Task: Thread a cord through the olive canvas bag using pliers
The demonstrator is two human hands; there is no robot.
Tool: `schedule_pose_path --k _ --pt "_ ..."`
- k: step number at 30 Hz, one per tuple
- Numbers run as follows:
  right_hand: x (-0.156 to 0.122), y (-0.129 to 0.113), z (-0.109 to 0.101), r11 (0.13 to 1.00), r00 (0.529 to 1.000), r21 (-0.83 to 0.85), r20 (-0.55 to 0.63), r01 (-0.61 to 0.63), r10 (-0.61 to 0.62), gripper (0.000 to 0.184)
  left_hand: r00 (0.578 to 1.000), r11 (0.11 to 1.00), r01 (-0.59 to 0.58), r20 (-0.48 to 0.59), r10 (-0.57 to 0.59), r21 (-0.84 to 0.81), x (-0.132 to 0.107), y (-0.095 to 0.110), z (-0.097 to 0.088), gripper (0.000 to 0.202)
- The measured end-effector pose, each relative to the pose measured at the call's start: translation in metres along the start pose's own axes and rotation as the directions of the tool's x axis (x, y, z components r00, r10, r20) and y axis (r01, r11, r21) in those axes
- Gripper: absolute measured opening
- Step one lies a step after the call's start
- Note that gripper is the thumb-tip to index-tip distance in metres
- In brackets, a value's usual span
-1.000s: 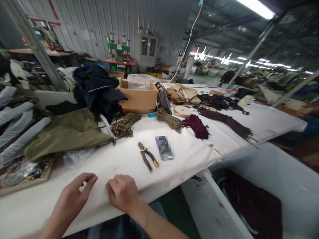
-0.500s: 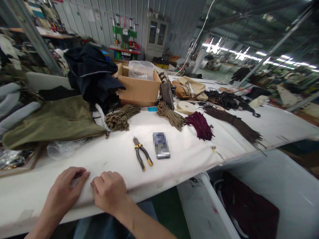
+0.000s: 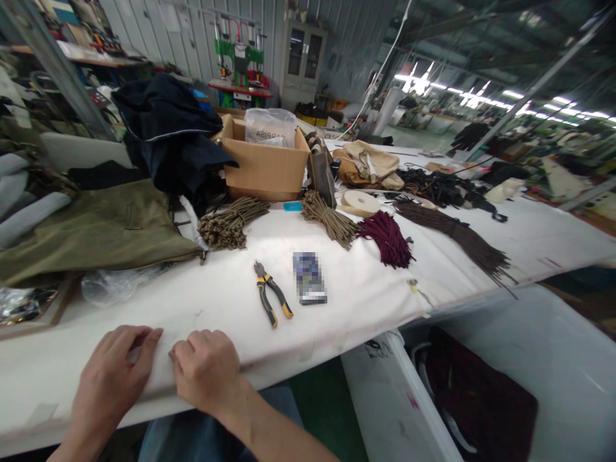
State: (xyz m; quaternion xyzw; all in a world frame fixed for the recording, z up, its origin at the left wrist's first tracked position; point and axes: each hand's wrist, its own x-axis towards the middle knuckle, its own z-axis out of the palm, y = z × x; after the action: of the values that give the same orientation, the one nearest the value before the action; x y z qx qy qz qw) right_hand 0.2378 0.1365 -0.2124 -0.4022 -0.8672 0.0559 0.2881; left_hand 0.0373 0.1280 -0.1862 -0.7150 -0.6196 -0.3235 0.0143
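Note:
My left hand point(image 3: 114, 372) rests at the near edge of the white-covered table point(image 3: 216, 289), its fingers curled and its thumb bent in toward them. Just right of it, my right hand point(image 3: 206, 369) lies on the same edge with fingers folded under. A narrow gap separates the two hands, and whatever either might hold is hidden. Beyond my right hand lie pliers point(image 3: 270, 292) with black and yellow handles, spread apart. Beside them is a phone-like flat object point(image 3: 309, 278), its surface blurred out. Neither hand touches these.
Bundles of brown cord point(image 3: 330, 218) and maroon cord point(image 3: 386, 239) lie farther back, near a tape roll point(image 3: 360, 202) and a cardboard box point(image 3: 264, 167). An olive bag point(image 3: 106, 224) covers the left side. A white bin point(image 3: 568, 359) stands below the table's right edge.
The view has shifted slightly, so most things sit a little farther left. Both hands keep their curled pose, with a marginally wider gap between them. The pliers and cords stay put.

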Motion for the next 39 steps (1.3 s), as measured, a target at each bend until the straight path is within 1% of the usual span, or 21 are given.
schedule_pose_path --k 4,7,17,19,21,22,24,25,26,28,30,31,32,34,36,38,39 --pt "0.001 -0.001 -0.001 1.0 1.0 -0.003 0.021 -0.001 0.001 0.015 1.0 1.0 0.007 0.012 -0.007 0.016 0.0 0.0 -0.001 0.019" --pt "0.002 -0.001 -0.002 1.0 1.0 -0.006 0.012 -0.002 0.002 0.016 1.0 0.999 0.011 0.029 -0.012 0.041 -0.001 -0.004 0.0 0.019" --pt "0.002 -0.001 -0.003 1.0 1.0 -0.01 -0.021 -0.016 0.016 0.018 1.0 0.998 0.006 0.0 -0.006 0.066 -0.001 -0.007 0.0 0.022" --pt "0.003 -0.001 -0.004 0.998 0.999 0.042 -0.035 -0.036 0.038 0.018 1.0 0.998 0.004 -0.002 -0.004 0.07 -0.001 -0.009 0.0 0.022" --pt "0.004 -0.001 -0.01 0.983 0.995 0.173 -0.07 -0.052 0.065 0.014 1.0 0.997 0.006 -0.005 -0.006 0.073 -0.001 -0.011 0.001 0.022" --pt "0.003 0.0 -0.015 0.965 0.991 0.256 -0.097 -0.064 0.091 0.012 1.0 0.997 0.008 -0.007 -0.008 0.074 -0.001 -0.011 0.002 0.023" --pt "0.0 0.005 -0.032 0.911 0.967 0.401 -0.178 -0.097 0.181 0.016 1.0 0.997 0.012 -0.008 -0.011 0.076 -0.001 -0.011 0.002 0.024" --pt "-0.004 0.011 -0.044 0.887 0.943 0.449 -0.233 -0.113 0.238 0.019 1.0 0.997 0.013 -0.008 -0.012 0.076 -0.001 -0.011 0.002 0.025" --pt "-0.01 0.019 -0.057 0.871 0.907 0.474 -0.298 -0.13 0.298 0.02 1.0 0.997 0.013 -0.007 -0.012 0.076 -0.001 -0.011 0.002 0.025" --pt "-0.026 0.044 -0.087 0.871 0.816 0.473 -0.445 -0.134 0.368 0.022 1.0 0.997 0.011 -0.004 -0.01 0.073 -0.002 -0.01 0.002 0.025" --pt "-0.046 0.08 -0.116 0.902 0.739 0.385 -0.546 -0.197 0.394 0.023 1.0 0.997 0.01 -0.004 -0.01 0.073 -0.002 -0.01 0.002 0.026" --pt "-0.056 0.101 -0.13 0.917 0.717 0.327 -0.581 -0.228 0.385 0.025 1.0 0.997 0.011 -0.002 -0.01 0.075 -0.002 -0.01 0.002 0.026" --pt "-0.066 0.122 -0.141 0.929 0.706 0.273 -0.605 -0.25 0.368 0.027 1.0 0.997 0.012 0.001 -0.012 0.077 -0.002 -0.01 0.002 0.026" --pt "-0.083 0.162 -0.157 0.943 0.722 0.176 -0.608 -0.281 0.329 0.028 1.0 0.997 0.013 0.007 -0.013 0.081 -0.002 -0.009 0.002 0.026" --pt "-0.095 0.191 -0.164 0.946 0.762 0.11 -0.568 -0.305 0.311 0.03 1.0 0.997 0.011 0.014 -0.013 0.083 -0.001 -0.008 0.002 0.026" --pt "-0.102 0.207 -0.164 0.942 0.792 0.082 -0.521 -0.324 0.318 0.033 1.0 0.997 0.009 0.017 -0.01 0.082 -0.001 -0.008 0.003 0.025" --pt "-0.104 0.211 -0.163 0.94 0.798 0.08 -0.507 -0.333 0.326 0.034 1.0 0.997 0.008 0.017 -0.01 0.082 -0.001 -0.008 0.003 0.024"
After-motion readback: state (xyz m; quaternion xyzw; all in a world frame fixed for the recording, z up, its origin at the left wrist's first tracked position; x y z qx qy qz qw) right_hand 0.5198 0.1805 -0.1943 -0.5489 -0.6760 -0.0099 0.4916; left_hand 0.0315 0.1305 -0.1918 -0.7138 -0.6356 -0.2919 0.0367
